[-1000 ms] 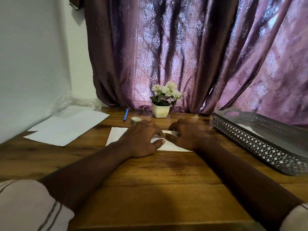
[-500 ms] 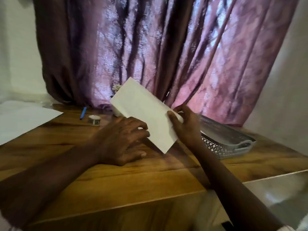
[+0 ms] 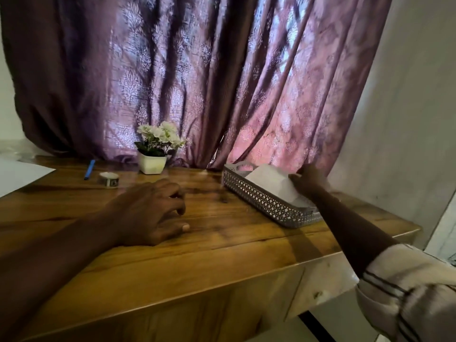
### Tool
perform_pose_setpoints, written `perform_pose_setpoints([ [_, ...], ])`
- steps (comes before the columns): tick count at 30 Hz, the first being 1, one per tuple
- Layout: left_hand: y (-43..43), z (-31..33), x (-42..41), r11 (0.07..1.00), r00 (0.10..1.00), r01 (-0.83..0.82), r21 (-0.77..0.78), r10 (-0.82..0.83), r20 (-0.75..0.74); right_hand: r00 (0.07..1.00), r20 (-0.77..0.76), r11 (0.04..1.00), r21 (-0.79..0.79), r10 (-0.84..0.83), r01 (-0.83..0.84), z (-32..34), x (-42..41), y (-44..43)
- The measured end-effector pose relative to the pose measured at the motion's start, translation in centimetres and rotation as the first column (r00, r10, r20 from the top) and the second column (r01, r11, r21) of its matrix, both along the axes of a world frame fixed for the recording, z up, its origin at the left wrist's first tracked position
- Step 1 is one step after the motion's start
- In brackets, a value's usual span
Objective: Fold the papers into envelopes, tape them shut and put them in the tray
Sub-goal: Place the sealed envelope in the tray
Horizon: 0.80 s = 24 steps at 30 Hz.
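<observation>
glossy wood table, tray — perforated, grey

— Where was the folded envelope?
— Inside the tray, white and tilted, its far end raised above the rim. The right hand had a grip on its right end; the blur hid the fingers.
— And the tray?
— Grey, with pierced lattice walls and a handle slot at the far end. It stood at an angle near the right end of the wooden surface, with more white paper on its floor.
— The tape?
— A small roll lay flat on the surface, well to the left.
— Unfolded paper?
— Blank white sheets lay flat at the far left edge.
</observation>
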<state>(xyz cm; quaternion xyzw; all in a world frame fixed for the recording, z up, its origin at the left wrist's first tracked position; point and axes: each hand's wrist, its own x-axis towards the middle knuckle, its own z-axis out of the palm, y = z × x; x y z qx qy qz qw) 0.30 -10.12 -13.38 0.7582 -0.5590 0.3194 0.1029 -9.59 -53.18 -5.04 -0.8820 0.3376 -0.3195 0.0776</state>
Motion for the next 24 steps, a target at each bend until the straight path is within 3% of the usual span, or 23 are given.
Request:
perform_pose_setpoints([
  [3, -0.1, -0.2, 0.3, 1.0, 1.0, -0.017, 0.005, 0.017, -0.019, 0.97, -0.228, 0.992, -0.109, -0.089, 0.065, -1.3, 0.1, -0.6],
  [6, -0.1, -0.3, 0.6, 1.0, 0.999, -0.028, 0.014, 0.028, -0.042, 0.93, -0.308, 0.963, -0.239, -0.2, 0.128, -1.3, 0.4, -0.3],
  [9, 0.0, -0.3, 0.8, 0.997, 0.995, -0.062, 0.034, 0.065, -0.076, 0.984, -0.109, 0.938, -0.333, -0.142, 0.098, -0.2, 1.1, 1.9],
  [12, 0.1, -0.3, 0.5, 0.997, 0.991, -0.077, 0.017, 0.079, -0.109, 0.959, 0.157, 0.9, -0.407, 0.234, -0.153, 0.3, 2.2, 6.6],
  [14, 0.8, 0.2, 0.3, 0.993, 0.984, -0.116, -0.026, 0.111, -0.14, 0.824, 0.27, 0.853, -0.323, 0.498, -0.409, -0.2, 3.5, 11.7],
  [18, 2.1, 1.1, 0.7, 0.916, 0.969, -0.247, -0.317, 0.227, -0.099, 0.586, 0.336, 0.648, -0.108, 0.737, -0.754, -3.1, 6.6, 20.9],
  [21, 3.8, 1.6, 2.0, 0.77, 0.921, -0.389, -0.506, 0.324, -0.216, 0.51, 0.21, 0.494, 0.128, 0.834, -0.86, -5.2, 9.4, 27.5],
  [24, 5.9, 1.4, 3.7, 0.65, 0.844, -0.535, -0.539, 0.389, -0.369, 0.532, 0.105, 0.511, 0.176, 0.84, -0.841, -6.7, 12.2, 32.8],
])
